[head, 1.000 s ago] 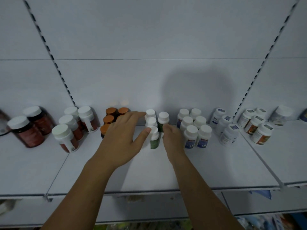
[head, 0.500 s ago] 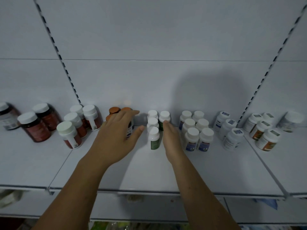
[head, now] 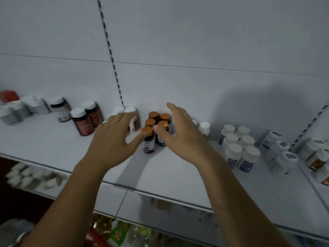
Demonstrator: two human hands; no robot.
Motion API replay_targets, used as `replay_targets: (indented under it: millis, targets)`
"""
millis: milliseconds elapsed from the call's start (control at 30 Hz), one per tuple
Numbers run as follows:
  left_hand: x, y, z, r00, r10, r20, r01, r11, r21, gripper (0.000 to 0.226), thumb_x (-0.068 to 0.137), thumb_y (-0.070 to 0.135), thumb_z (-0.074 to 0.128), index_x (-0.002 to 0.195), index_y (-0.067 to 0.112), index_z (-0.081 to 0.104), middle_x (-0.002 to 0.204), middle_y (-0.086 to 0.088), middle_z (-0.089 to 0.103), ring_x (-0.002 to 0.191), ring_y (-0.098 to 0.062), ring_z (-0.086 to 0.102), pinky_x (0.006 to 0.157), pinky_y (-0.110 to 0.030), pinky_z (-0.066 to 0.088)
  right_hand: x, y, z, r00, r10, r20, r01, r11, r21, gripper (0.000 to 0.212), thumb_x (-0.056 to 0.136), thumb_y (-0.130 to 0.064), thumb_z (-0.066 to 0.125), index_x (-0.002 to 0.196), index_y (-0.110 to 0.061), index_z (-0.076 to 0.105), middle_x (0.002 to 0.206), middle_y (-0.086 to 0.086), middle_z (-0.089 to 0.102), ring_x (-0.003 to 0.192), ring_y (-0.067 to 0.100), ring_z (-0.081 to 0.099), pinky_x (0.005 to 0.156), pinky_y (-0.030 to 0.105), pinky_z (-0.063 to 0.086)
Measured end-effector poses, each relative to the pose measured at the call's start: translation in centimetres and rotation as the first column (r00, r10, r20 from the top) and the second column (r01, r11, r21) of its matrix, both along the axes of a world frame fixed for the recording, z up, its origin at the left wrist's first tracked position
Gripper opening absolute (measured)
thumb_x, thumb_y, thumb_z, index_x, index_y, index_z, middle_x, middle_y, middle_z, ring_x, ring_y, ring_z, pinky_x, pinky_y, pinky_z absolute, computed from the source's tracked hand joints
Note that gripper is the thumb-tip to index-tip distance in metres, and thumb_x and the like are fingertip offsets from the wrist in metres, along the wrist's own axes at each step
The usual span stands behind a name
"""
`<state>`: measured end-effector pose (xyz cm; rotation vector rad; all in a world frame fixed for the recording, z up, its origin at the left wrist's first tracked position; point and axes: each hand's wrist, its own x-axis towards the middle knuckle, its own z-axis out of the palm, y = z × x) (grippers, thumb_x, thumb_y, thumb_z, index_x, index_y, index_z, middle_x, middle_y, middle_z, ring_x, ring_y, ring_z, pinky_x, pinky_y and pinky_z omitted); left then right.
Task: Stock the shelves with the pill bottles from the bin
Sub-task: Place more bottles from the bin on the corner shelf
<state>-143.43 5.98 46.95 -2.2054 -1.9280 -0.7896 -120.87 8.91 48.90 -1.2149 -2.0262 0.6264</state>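
Note:
A cluster of small dark bottles with orange caps (head: 156,122) stands on the white shelf (head: 178,175). My left hand (head: 114,141) lies to their left, fingers spread, its thumb tip touching the front orange-capped bottle (head: 148,139). My right hand (head: 179,132) flanks the cluster on the right with straight fingers, its thumb against the second front bottle. Neither hand holds a bottle. The bin is out of view.
White-capped bottles with blue labels (head: 238,150) stand to the right, more white bottles (head: 281,154) beyond them. Dark red bottles with white caps (head: 83,122) and grey jars (head: 16,109) stand left. A lower shelf holds white items (head: 33,177).
The view swung left. Both hands left the green-labelled white bottles and now bracket the orange-capped cluster.

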Motion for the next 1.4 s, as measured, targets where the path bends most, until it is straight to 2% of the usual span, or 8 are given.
replay_targets:
  millis: [167, 333, 633, 933, 1100, 1267, 1333, 1400]
  targets:
    - [-8.0, -6.5, -0.3, 0.958, 0.282, -0.050, -0.283, 0.959, -0.016, 0.071, 0.094, 0.078, 0.042, 0.151, 0.036, 0.041, 0.146, 0.008, 0.055, 0.134, -0.022, 0.051, 0.101, -0.050, 0.048, -9.2, -2.1, 1.2, 0.932, 0.282, 0.227, -0.312, 0.944, 0.107, 0.084, 0.097, -0.063, 0.057, 0.163, -0.025, 0.022, 0.169, -0.002, 0.025, 0.155, 0.018, 0.023, 0.126, 0.042, 0.026]
    - [-16.9, -16.0, -0.9, 0.827, 0.558, -0.069, -0.562, 0.825, -0.062, 0.073, 0.095, 0.078, 0.041, 0.155, 0.038, 0.036, 0.153, 0.006, 0.050, 0.139, -0.024, 0.047, 0.107, -0.053, 0.046, -20.4, -5.6, 0.1, 0.772, 0.531, 0.349, -0.592, 0.801, 0.092, 0.084, 0.099, -0.064, 0.051, 0.165, -0.027, 0.014, 0.174, -0.002, 0.012, 0.159, 0.018, 0.010, 0.129, 0.041, 0.015]
    - [-29.7, -30.1, -5.5, 0.565, 0.823, -0.055, -0.819, 0.552, -0.158, 0.075, 0.096, 0.076, 0.041, 0.157, 0.035, 0.034, 0.156, 0.004, 0.046, 0.145, -0.023, 0.041, 0.114, -0.051, 0.041, -39.4, -12.2, -5.2, 0.545, 0.715, 0.437, -0.797, 0.604, 0.005, 0.082, 0.100, -0.062, 0.053, 0.165, -0.029, 0.017, 0.172, -0.003, 0.016, 0.158, 0.019, 0.016, 0.128, 0.048, 0.021]
    - [-46.0, -35.8, -16.8, 0.522, 0.852, -0.049, -0.801, 0.469, -0.372, 0.073, 0.097, 0.074, 0.044, 0.157, 0.033, 0.034, 0.156, 0.004, 0.045, 0.143, -0.024, 0.042, 0.110, -0.053, 0.041, -57.5, -16.2, -15.2, 0.404, 0.746, 0.530, -0.794, 0.574, -0.202, 0.078, 0.100, -0.060, 0.053, 0.164, -0.027, 0.022, 0.169, -0.001, 0.023, 0.155, 0.022, 0.023, 0.125, 0.048, 0.028]
    - [-53.0, -36.9, -23.3, 0.519, 0.854, -0.041, -0.734, 0.420, -0.534, 0.077, 0.097, 0.074, 0.044, 0.159, 0.031, 0.031, 0.156, 0.000, 0.046, 0.142, -0.029, 0.045, 0.109, -0.056, 0.043, -64.7, -17.1, -21.3, 0.343, 0.759, 0.553, -0.730, 0.586, -0.352, 0.075, 0.099, -0.057, 0.057, 0.161, -0.024, 0.030, 0.161, 0.004, 0.037, 0.145, 0.027, 0.039, 0.114, 0.049, 0.042]
    - [-57.0, -35.5, -31.2, 0.509, 0.859, 0.056, -0.587, 0.394, -0.708, 0.081, 0.092, 0.076, 0.045, 0.156, 0.028, 0.037, 0.150, -0.005, 0.051, 0.133, -0.034, 0.053, 0.102, -0.053, 0.050, -69.2, -16.1, -28.1, 0.312, 0.780, 0.543, -0.627, 0.598, -0.499, 0.069, 0.098, -0.046, 0.066, 0.156, -0.021, 0.038, 0.149, 0.010, 0.049, 0.136, 0.030, 0.049, 0.106, 0.044, 0.047]
    - [-58.3, -33.9, -35.4, 0.491, 0.865, 0.101, -0.506, 0.378, -0.776, 0.073, 0.096, 0.066, 0.055, 0.156, 0.026, 0.039, 0.150, -0.008, 0.051, 0.131, -0.034, 0.055, 0.101, -0.051, 0.052, -70.9, -15.2, -32.3, 0.288, 0.795, 0.533, -0.570, 0.590, -0.572, 0.069, 0.096, -0.044, 0.069, 0.155, -0.024, 0.039, 0.151, 0.010, 0.049, 0.135, 0.031, 0.050, 0.105, 0.046, 0.049]
    - [-59.7, -32.1, -40.2, 0.484, 0.862, 0.153, -0.421, 0.383, -0.822, 0.063, 0.099, 0.054, 0.060, 0.152, 0.024, 0.044, 0.147, -0.012, 0.055, 0.123, -0.034, 0.061, 0.099, -0.050, 0.054, -72.4, -14.2, -38.3, 0.245, 0.803, 0.544, -0.522, 0.582, -0.624, 0.067, 0.090, -0.050, 0.070, 0.148, -0.029, 0.044, 0.138, 0.008, 0.058, 0.124, 0.031, 0.058, 0.098, 0.049, 0.054]
